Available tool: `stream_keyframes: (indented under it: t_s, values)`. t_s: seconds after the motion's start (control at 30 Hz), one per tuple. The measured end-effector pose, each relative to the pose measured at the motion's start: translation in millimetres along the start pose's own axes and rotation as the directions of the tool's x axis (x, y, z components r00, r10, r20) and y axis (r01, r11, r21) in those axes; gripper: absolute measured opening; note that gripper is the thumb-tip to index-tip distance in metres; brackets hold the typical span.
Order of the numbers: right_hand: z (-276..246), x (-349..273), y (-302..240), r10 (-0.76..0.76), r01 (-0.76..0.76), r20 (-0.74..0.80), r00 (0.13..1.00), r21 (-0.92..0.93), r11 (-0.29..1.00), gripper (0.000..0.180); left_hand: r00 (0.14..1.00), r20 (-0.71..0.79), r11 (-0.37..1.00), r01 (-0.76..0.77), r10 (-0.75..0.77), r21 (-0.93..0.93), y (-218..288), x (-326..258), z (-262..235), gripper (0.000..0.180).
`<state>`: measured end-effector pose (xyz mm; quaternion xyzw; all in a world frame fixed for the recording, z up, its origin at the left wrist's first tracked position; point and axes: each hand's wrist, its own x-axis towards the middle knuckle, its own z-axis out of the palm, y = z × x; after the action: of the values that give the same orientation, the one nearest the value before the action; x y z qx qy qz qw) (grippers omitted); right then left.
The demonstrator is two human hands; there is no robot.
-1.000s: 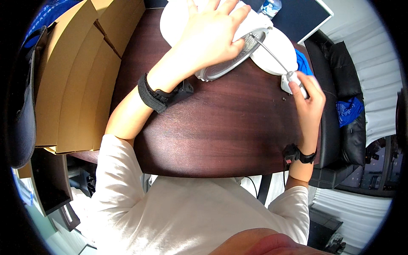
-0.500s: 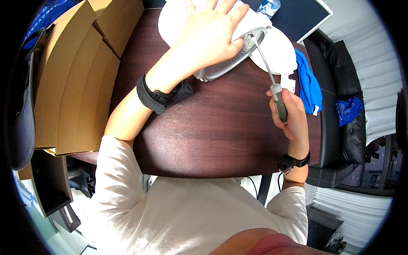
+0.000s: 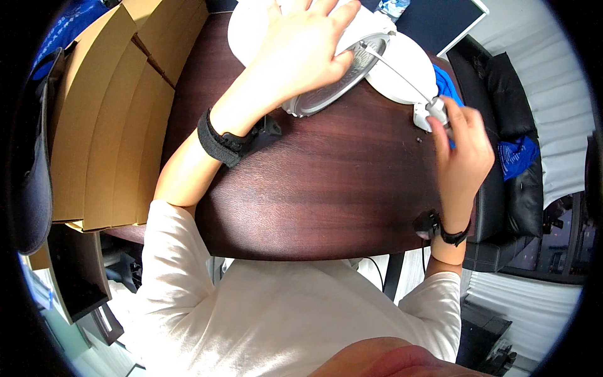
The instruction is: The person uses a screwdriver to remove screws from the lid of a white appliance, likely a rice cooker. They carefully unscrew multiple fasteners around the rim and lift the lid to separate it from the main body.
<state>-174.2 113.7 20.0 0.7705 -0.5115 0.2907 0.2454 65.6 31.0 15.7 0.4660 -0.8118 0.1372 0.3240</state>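
Observation:
A white appliance (image 3: pixel 242 34) with an oval grey metal plate (image 3: pixel 336 93) sits at the far side of the table. Across its top lies my left hand (image 3: pixel 308 47), fingers spread. The thumb reaches down by the plate's edge. To the right, my right hand (image 3: pixel 463 141) is closed on the handle of a screwdriver (image 3: pixel 434 108). Its long shaft slants up and left, the tip at the upper part of the plate; contact with a screw is too small to make out. Beside the plate is a rounded white part (image 3: pixel 396 88) with a hinge-like end near my right fingers.
Cardboard boxes (image 3: pixel 107 132) line the table's left side. Small dark bits (image 3: pixel 419 139) lie on the brown table (image 3: pixel 326 188) near my right hand. A blue cloth (image 3: pixel 444 85) is partly behind that hand. A plastic bottle (image 3: pixel 394 7) stands at the back; a black sofa (image 3: pixel 502 107) is right.
My right hand has swung up and to the right with the screwdriver, whose shaft now leans flatter. My left hand and the appliance have shifted slightly left in view.

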Motion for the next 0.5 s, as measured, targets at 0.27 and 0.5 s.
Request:
stream_keyframes:
  t_s: [0.27, 0.5]
  values:
    - [16.9, -10.2, 21.4, 0.178, -0.373, 0.358, 0.917, 0.604, 0.705, 0.02, 0.995, -0.102, 0.993, -0.007, 0.018, 0.116, -1.5, -4.2, 11.2, 0.062]
    - [21.0, -30.0, 2.4, 0.104, -0.784, 0.783, 0.613, 0.619, -0.046, 0.043, 1.0, -0.011, 1.0, 0.009, -0.009, 0.021, 2.3, -1.1, 1.5, 0.062]
